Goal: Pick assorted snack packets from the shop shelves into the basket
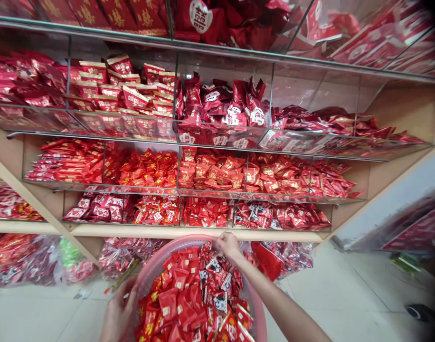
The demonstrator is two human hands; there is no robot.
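A round pink plastic basket (260,304) full of small red snack packets (178,285) is right in front of me, below the shelves. At its left side, my left hand (119,308) grips the rim, thumb toward the inside and the other fingers partly hidden. My right hand (229,248) reaches across to the far edge, its fingers closed on the rim. Black-and-white printed red packets (217,275) lie just under the right hand. Plain red ones with gold marks fill the left and middle of the basket.
Wooden shelving (199,231) with clear dividers holds red packets in many compartments. Below it, filled plastic bags (287,259) rest on the tiled floor (331,280), with more bags (28,259) at left. A wooden post (35,199) slants at left; a dark object (419,312) lies at right.
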